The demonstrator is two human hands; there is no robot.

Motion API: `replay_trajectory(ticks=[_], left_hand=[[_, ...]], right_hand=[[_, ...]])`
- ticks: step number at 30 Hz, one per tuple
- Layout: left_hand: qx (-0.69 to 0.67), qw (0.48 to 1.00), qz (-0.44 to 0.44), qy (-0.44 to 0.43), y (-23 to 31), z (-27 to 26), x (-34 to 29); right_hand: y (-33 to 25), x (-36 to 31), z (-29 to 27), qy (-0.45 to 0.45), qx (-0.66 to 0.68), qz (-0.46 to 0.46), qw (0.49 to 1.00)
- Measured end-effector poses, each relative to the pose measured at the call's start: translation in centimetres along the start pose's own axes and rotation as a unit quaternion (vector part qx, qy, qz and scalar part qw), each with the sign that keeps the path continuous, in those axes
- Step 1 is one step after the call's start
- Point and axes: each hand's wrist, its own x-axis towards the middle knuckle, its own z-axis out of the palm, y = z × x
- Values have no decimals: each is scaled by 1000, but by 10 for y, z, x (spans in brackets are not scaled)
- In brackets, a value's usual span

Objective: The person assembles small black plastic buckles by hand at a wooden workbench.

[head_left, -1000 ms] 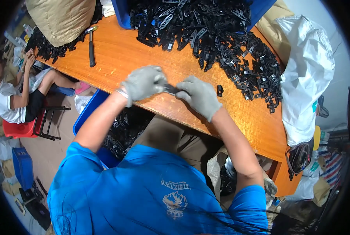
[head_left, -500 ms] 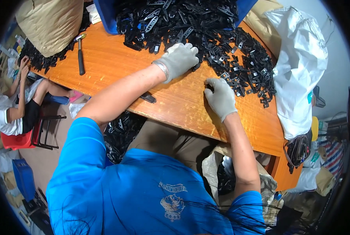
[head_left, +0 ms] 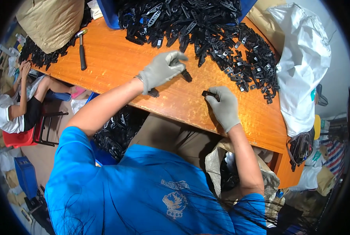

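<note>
My left hand [head_left: 162, 69], in a grey glove, is closed over the table with a narrow black plastic piece [head_left: 187, 76] sticking out below its fingertips. To its right my right hand [head_left: 224, 106], gloved the same way, pinches a small black plastic piece [head_left: 209, 94] between thumb and forefinger. Under my left wrist another black piece [head_left: 153, 93] lies by the table's near edge, partly covered. A heap of long black plastic parts [head_left: 175, 23] spills out of a blue bin at the far side. Smaller black parts with shiny squares [head_left: 241, 64] are spread to the right.
A hammer [head_left: 82, 51] lies at the left on the wooden table [head_left: 112, 55]. A tan sack [head_left: 51, 23] stands beyond it, and a white sack [head_left: 302, 66] hangs at the right edge. Another person [head_left: 14, 102] sits at far left. An open sack [head_left: 214, 168] is by my lap.
My left hand has come back from the heap toward me and left, with a black piece in it. The small piece in my right hand now shows at its fingertips.
</note>
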Motion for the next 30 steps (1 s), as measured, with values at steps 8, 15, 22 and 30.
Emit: replay_trajectory(ticks=[8, 15, 22, 30], left_hand=[[342, 936, 86, 3, -13, -36, -15], [373, 922, 103, -7, -4, -33, -21], [373, 923, 94, 1, -9, -31, -16], [402, 912, 82, -22, 3, -37, -9]], right_hand=[[-48, 31, -5, -82, -180, -48, 979], [-43, 63, 40, -14, -59, -105, 993], [-34, 79, 45, -50, -70, -168, 982], [-53, 78, 53, -82, -146, -191, 967]])
